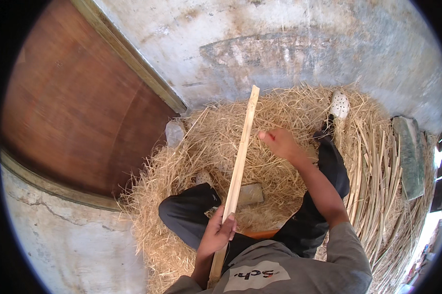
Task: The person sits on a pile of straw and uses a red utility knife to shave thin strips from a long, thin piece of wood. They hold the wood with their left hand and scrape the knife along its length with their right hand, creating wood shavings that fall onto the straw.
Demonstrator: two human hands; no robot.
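Note:
My left hand (218, 235) is closed round the lower part of a long, pale strip of split wood or bamboo (242, 152). The strip slants up and away from my lap, its far end close to the wall. Right of its upper half, my right hand (281, 143) is raised with the fingers curled in, apart from the strip. A reddish tip shows at its left side; whether something is in the fingers I cannot make out. Below, between my legs, a flat block (251, 194) lies on a heap of straw-like shavings (284, 110).
A bundle of long thin strips (373, 181) lies on the right beside a greenish slab (409, 157). Ahead is a stained wall (280, 54); a brown door (84, 103) is at the left. A clear plastic bag (174, 133) sits near the door. An orange seat edge (260, 234) shows beneath me.

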